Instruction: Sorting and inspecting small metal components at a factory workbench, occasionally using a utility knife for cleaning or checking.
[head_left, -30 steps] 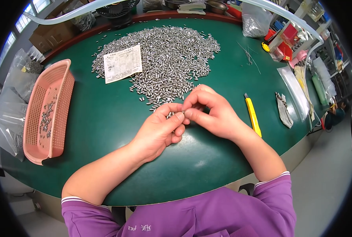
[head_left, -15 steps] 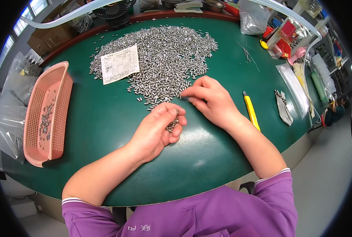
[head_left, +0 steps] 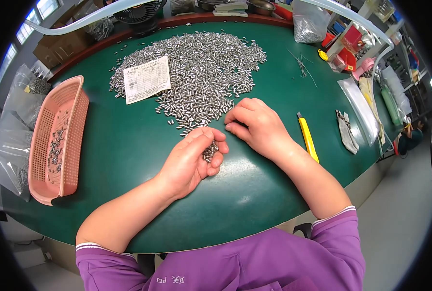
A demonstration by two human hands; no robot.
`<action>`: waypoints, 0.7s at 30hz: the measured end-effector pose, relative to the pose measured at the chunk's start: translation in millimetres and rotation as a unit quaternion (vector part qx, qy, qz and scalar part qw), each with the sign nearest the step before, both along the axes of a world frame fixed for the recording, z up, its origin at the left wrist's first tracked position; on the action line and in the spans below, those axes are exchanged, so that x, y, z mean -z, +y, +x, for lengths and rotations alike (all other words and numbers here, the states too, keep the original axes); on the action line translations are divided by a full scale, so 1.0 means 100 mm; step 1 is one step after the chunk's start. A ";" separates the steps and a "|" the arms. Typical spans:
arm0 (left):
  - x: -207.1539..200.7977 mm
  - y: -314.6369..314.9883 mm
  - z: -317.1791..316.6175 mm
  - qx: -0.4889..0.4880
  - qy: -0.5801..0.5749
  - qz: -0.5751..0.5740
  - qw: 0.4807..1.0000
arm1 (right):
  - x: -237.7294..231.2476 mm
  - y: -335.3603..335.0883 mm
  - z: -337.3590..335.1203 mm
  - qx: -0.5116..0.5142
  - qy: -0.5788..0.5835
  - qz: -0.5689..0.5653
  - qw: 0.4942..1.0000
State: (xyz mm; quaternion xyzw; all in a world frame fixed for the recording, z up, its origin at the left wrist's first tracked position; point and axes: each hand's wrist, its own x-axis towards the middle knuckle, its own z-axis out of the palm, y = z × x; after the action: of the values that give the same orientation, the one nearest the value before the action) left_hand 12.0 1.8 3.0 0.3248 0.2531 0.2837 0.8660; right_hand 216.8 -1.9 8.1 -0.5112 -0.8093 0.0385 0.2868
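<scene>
A big heap of small silvery cylindrical metal pieces (head_left: 201, 80) spreads over the far half of the green table (head_left: 124, 184). My left hand (head_left: 182, 162), just in front of the heap's near tip, is cupped around several small metal pieces (head_left: 209, 152). To the right of it, by the heap's near right edge, my right hand (head_left: 263, 127) has its thumb and forefinger pressed together. Whatever may be between those fingertips is hidden. A printed paper slip (head_left: 147, 81) lies on the left part of the heap.
On the left stands a pink perforated basket (head_left: 74, 145) with some metal pieces inside, beside clear plastic bags (head_left: 13, 150). To the right lie a yellow utility knife (head_left: 308, 138), thin wires (head_left: 301, 65), a grey cloth glove (head_left: 346, 132) and clear plastic sleeves (head_left: 363, 114).
My right hand has drawn slightly back from the heap's edge, and its fingers have curled in more. The left hand stays almost still around its metal pieces.
</scene>
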 end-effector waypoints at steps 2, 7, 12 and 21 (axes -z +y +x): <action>0.00 0.00 0.00 0.002 -0.001 0.000 1.000 | 0.03 0.00 0.02 0.002 0.001 -0.006 1.000; 0.01 0.00 0.02 0.002 0.009 0.001 1.000 | -0.07 -0.05 -0.08 -0.003 0.126 -0.073 0.989; -0.02 -0.02 0.03 -0.010 0.021 0.008 1.000 | -0.12 -0.13 -0.16 -0.088 0.293 -0.170 0.937; 0.01 0.00 0.02 0.000 0.004 0.006 1.000 | -0.16 -0.12 -0.12 -0.071 0.262 -0.101 0.957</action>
State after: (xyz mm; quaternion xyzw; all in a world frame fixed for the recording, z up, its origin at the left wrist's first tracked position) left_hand 13.7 1.6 1.6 0.3312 0.2543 0.2837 0.8632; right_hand 204.5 -14.2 24.2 -0.4506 -0.7318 0.2729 0.4324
